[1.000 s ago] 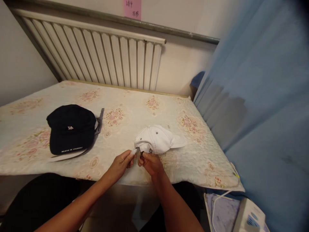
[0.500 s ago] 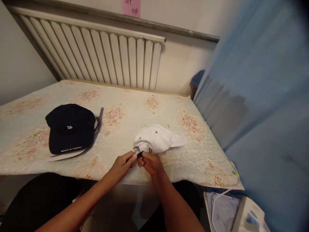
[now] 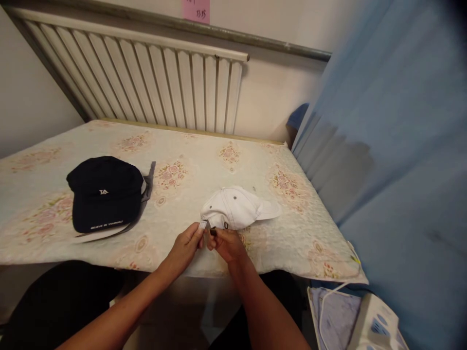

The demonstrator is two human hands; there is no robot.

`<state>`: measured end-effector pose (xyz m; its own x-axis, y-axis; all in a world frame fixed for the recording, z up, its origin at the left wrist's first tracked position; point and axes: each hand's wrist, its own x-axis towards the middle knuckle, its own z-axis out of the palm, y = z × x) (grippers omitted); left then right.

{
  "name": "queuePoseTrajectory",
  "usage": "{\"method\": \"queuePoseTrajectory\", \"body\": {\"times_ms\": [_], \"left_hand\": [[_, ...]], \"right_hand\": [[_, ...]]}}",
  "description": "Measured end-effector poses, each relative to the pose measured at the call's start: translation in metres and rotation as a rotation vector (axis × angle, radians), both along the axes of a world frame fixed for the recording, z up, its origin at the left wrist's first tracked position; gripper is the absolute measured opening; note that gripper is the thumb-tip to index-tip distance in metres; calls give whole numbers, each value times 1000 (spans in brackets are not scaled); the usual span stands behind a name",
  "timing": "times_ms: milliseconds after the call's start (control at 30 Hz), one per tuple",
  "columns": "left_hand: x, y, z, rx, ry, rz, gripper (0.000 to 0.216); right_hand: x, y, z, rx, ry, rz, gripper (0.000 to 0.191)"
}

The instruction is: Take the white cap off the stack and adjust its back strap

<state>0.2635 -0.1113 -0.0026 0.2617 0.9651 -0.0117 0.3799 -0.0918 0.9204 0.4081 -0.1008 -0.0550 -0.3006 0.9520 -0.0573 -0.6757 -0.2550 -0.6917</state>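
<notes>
A white baseball cap (image 3: 233, 206) lies near the front edge of the bed, its brim pointing right and its back opening toward me. My left hand (image 3: 188, 243) pinches the pale end of the cap's back strap (image 3: 202, 225) between thumb and fingers. Just to the right, my right hand (image 3: 226, 243) is closed on a small dark buckle (image 3: 213, 232) at the cap's back. A narrow gap shows between the strap end and the buckle. The fingertips under both pieces are partly hidden.
A black cap (image 3: 105, 194) with white lettering rests on other caps at the left of the floral bedspread (image 3: 197, 165). A radiator (image 3: 146, 80) stands behind the bed. Blue curtain (image 3: 394, 170) hangs at the right, above a white power strip (image 3: 375, 323) with a cable.
My left hand has drawn slightly left and up with the strap end, which now stands apart from the dark buckle. My right hand has barely moved.
</notes>
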Motion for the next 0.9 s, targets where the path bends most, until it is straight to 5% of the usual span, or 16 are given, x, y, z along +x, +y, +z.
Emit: {"method": "queuePoseTrajectory", "body": {"times_ms": [300,900], "left_hand": [[-12,5,-12,-34,29,-151,36],[-13,16,7,8,-7,-496,34]], "right_hand": [[2,-1,5,-1,4,70,19],[7,3,-6,-1,-23,132,24]]}}
